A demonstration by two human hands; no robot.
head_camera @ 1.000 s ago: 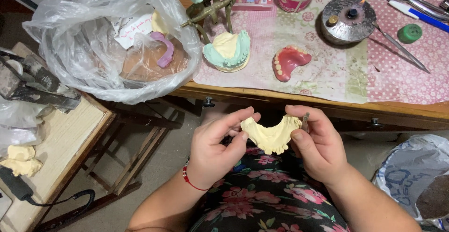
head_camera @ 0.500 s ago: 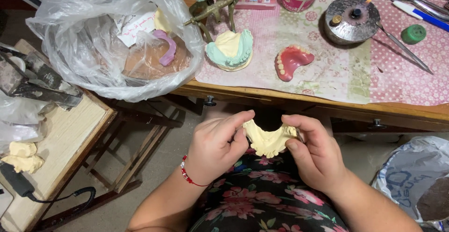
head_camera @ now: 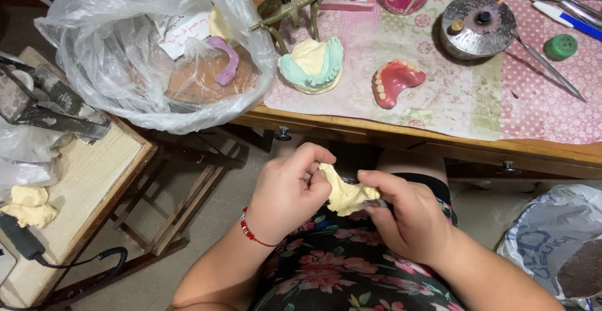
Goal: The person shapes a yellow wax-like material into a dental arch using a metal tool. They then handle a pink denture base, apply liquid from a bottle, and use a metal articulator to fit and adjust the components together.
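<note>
Over my lap, below the desk edge, I hold a pale yellow dental plaster cast (head_camera: 347, 193) between both hands. My left hand (head_camera: 285, 193) grips its left end with curled fingers; a red thread bracelet sits on that wrist. My right hand (head_camera: 407, 218) pinches the cast's right side with thumb and fingers, and a small dark tool tip shows by my fingers. The cast is tilted and partly hidden by my fingers.
On the wooden desk (head_camera: 401, 137) lie a pink denture (head_camera: 394, 80), a green-and-cream cast (head_camera: 312, 65), a round metal lid (head_camera: 476, 24) and metal instruments (head_camera: 545, 66). A clear plastic bag (head_camera: 138, 41) holds a pink tray at left. A side table (head_camera: 69, 204) carries plaster scraps.
My hands have closed in around the cast and tilted it, so less of it shows. The view has shifted slightly lower toward my lap.
</note>
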